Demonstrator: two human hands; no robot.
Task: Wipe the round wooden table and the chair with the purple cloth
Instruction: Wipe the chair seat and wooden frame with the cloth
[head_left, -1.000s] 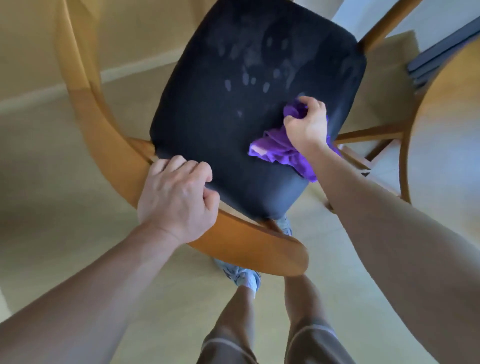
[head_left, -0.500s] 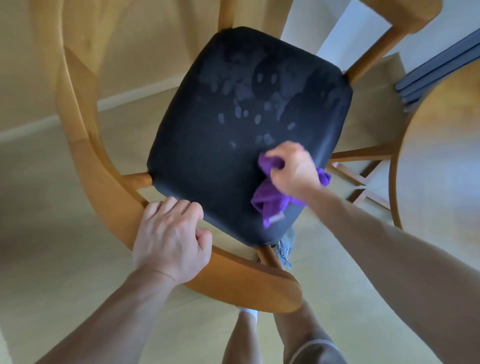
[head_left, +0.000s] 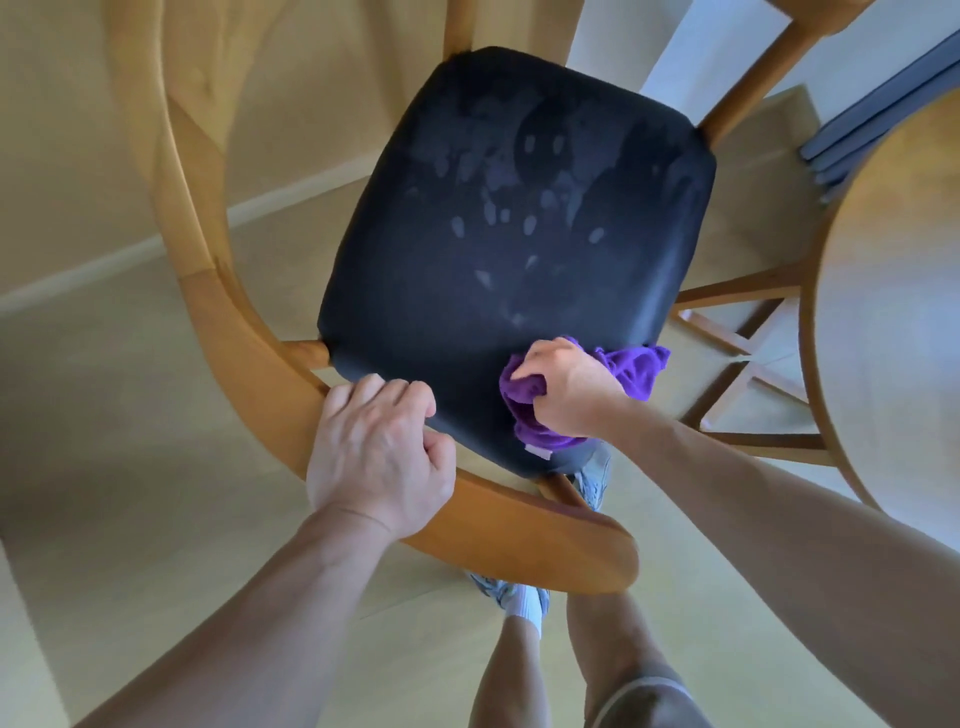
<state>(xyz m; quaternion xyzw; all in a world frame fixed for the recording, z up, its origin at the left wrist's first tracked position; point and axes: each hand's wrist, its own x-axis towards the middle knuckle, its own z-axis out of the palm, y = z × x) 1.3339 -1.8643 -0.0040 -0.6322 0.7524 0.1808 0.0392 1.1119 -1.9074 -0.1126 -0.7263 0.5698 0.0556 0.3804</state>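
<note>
1. Wooden chair (head_left: 249, 358) seen from above, with a curved honey-coloured backrest rail sweeping from the upper left round to the lower middle of the view.
2. Its black padded seat (head_left: 519, 249) fills the centre and carries pale smudges and fingertip-shaped marks across its upper and middle area.
3. The left hand (head_left: 379, 457) rests on the backrest rail at the seat's near edge, its fingers curled over the wood and close together, gripping the rail.
4. The right hand (head_left: 563, 389) sits at the near right corner of the seat, fingers and thumb clamped round a bunched purple cloth (head_left: 636, 366).
5. The cloth is pressed against the seat surface; folds of it stick out to the right of the fist and below it, and a small pale tag shows at its lower edge.
6. At the right edge of the view is part of the round wooden table (head_left: 893, 322), well apart from both hands; wooden crossbars show beneath it.
7. Below the chair, the person's bare legs (head_left: 514, 670), a white sock and grey-blue shoes (head_left: 592, 480) stand on a pale floor (head_left: 104, 415).
8. A grey stack of flat items (head_left: 878, 119) lies near the upper right corner; what they are cannot be made out.
</note>
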